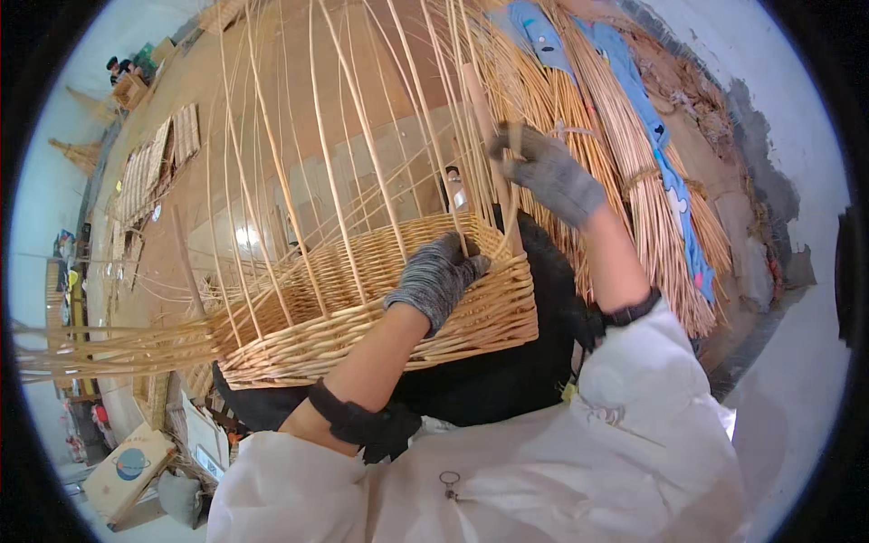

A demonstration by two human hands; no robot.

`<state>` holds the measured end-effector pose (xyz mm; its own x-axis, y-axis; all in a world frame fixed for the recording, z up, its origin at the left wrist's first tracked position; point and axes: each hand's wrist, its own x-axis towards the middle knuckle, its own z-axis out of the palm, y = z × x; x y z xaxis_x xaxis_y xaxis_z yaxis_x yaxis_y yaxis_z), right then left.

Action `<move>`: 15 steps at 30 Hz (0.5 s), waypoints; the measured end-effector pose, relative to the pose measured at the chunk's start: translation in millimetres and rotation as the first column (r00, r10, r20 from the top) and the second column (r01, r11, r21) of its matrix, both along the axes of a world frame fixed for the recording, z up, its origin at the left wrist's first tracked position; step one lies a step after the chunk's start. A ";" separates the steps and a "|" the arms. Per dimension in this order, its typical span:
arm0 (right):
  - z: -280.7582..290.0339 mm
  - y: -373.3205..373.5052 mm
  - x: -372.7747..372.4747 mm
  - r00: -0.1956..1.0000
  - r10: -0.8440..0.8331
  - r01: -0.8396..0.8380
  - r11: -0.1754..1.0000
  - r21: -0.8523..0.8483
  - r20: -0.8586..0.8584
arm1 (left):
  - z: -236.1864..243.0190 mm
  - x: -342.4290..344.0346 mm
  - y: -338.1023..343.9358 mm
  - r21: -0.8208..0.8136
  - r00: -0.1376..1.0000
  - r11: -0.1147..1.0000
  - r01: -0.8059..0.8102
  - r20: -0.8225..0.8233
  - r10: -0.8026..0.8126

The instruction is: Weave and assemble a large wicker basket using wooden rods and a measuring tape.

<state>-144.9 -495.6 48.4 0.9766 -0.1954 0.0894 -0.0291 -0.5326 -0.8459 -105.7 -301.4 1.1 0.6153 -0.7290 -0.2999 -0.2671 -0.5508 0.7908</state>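
Note:
A half-woven willow basket (362,244) rests over my lap, its tall upright stakes (362,118) rising from the woven walls. My left hand (439,281), in a grey knit glove, grips the top of the near wall by the right corner, its fingers curled around a stake there. Up and to the right, my right hand (550,174), also gloved, pinches a willow rod (511,222) that bends down to that corner. A thicker corner post (480,127) stands right beside its fingertips. Long loose rod ends (109,353) stick out past the basket's left end.
Bundles of willow rods (647,190) with blue cloth (634,81) lie to the right. A black cover (471,389) lies under the basket. Woven panels (154,167) are on the floor at far left; a cream box (128,471) and a grey bag (181,496) sit at lower left.

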 end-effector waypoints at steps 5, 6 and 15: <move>-56.4 8.4 56.4 0.918 -0.300 0.388 0.816 -0.429 0.259 | 9.4 9.7 -14.4 0.181 0.995 0.982 0.047 0.074 -0.061; -52.1 16.3 33.9 0.905 -0.344 0.356 0.935 0.000 0.249 | 7.1 15.0 -8.0 0.212 0.994 0.976 0.049 0.088 -0.069; -84.6 17.1 -59.4 0.723 -0.686 -0.051 -0.170 0.984 -0.081 | 7.6 -35.5 7.5 -0.249 0.941 0.960 -0.129 0.275 0.198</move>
<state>-204.3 -478.4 -36.2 0.6545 -0.7000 -0.2858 0.5886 0.7090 -0.3883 -141.1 -293.9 8.8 0.7668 -0.6378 0.0719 -0.4277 -0.4242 0.7982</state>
